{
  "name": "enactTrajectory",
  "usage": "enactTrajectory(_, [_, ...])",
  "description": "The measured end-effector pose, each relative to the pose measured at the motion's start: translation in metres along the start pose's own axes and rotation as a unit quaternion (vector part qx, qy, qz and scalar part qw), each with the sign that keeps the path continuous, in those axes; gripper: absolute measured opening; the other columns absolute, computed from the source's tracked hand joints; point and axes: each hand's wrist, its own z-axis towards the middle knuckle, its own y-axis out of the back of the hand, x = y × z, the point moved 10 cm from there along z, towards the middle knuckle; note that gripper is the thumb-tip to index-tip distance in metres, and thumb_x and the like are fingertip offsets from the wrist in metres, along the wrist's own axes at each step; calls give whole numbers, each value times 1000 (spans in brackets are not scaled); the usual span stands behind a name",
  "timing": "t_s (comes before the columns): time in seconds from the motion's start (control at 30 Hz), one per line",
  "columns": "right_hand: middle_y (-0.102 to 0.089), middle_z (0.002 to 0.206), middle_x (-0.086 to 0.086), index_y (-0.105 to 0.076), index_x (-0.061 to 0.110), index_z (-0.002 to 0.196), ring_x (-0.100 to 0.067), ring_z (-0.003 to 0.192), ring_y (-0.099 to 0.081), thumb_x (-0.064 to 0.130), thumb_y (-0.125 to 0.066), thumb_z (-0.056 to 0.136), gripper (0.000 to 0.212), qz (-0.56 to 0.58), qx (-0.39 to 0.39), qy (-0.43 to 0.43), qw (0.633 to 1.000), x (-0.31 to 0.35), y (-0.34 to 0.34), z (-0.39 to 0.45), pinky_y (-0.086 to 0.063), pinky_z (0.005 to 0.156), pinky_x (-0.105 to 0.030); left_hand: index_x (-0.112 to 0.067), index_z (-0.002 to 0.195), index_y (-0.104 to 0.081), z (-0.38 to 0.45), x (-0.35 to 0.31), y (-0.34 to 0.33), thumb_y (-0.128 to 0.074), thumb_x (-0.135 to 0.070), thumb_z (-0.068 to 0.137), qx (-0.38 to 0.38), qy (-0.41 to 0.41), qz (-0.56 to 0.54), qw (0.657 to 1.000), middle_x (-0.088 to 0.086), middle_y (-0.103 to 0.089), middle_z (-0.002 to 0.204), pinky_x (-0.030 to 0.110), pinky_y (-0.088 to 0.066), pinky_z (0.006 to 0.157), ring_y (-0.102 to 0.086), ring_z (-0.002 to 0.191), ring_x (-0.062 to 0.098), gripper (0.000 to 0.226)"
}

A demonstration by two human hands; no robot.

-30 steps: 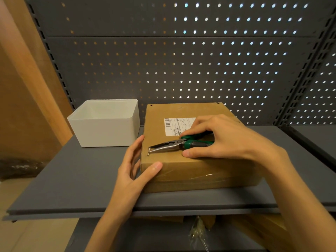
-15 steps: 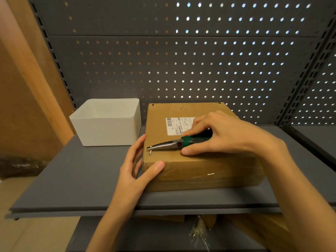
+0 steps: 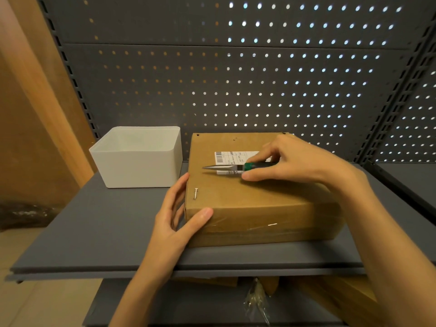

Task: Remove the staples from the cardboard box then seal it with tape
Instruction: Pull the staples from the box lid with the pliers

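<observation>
The cardboard box (image 3: 254,199) sits on the grey shelf (image 3: 99,223) just right of a white bin (image 3: 139,159), its flaps down, and I see no sealing tape roll, so by my judgement the taping is wholly left to do. The left hand (image 3: 174,223) braces the box's near left corner, thumb on the front face, while the right hand (image 3: 295,161) grips closed green-handled pliers (image 3: 226,169) above the lid; one staple (image 3: 195,193) lies by the left edge, whether loose or fixed I cannot tell.
</observation>
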Motion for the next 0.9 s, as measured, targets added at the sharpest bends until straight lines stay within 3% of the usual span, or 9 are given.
enactTrajectory(0.13, [-70, 98, 11, -71, 38, 100, -18, 92, -60, 76, -52, 53, 64, 29, 11, 4, 1000, -4, 1, -3, -47, 85, -43, -45, 133, -35, 0, -1, 0, -74, -65, 50, 3, 8, -3, 1000, -41, -51, 114, 7, -48, 74, -52, 106, -13, 93])
enactTrajectory(0.3, [-62, 101, 20, -71, 39, 101, -4, 97, -55, 71, -58, 59, 54, 9, 45, 18, 999, 5, -9, -7, -46, 90, -36, -43, 133, -37, 1, -1, 0, -69, -47, 61, 0, -1, -8, 1000, -38, -53, 116, 6, -47, 76, -53, 107, -12, 79])
enactTrajectory(0.43, [-62, 103, 20, -70, 38, 105, -4, 96, -54, 64, -63, 66, 47, -20, 60, 18, 998, 13, -10, -6, -47, 87, -33, -41, 134, -37, 1, 0, 0, -69, -36, 68, -3, -6, -4, 1000, -40, -54, 113, 5, -46, 74, -53, 105, -13, 73])
enactTrajectory(0.63, [-61, 109, 17, -69, 38, 107, -6, 101, -51, 66, -60, 66, 51, -38, 78, 3, 996, 16, -12, -6, -45, 92, -34, -42, 134, -37, 0, 0, 0, -70, -44, 64, 0, -6, -7, 1000, -37, -54, 115, 6, -47, 74, -54, 107, -11, 78])
enactTrajectory(0.9, [-60, 102, 22, -69, 39, 104, -6, 94, -51, 71, -59, 61, 55, -31, 89, -16, 995, 14, -14, -4, -42, 77, -24, -41, 134, -38, 1, 1, 2, -68, -40, 68, -5, -13, -4, 1000, -37, -54, 116, 5, -46, 74, -54, 106, -12, 73])
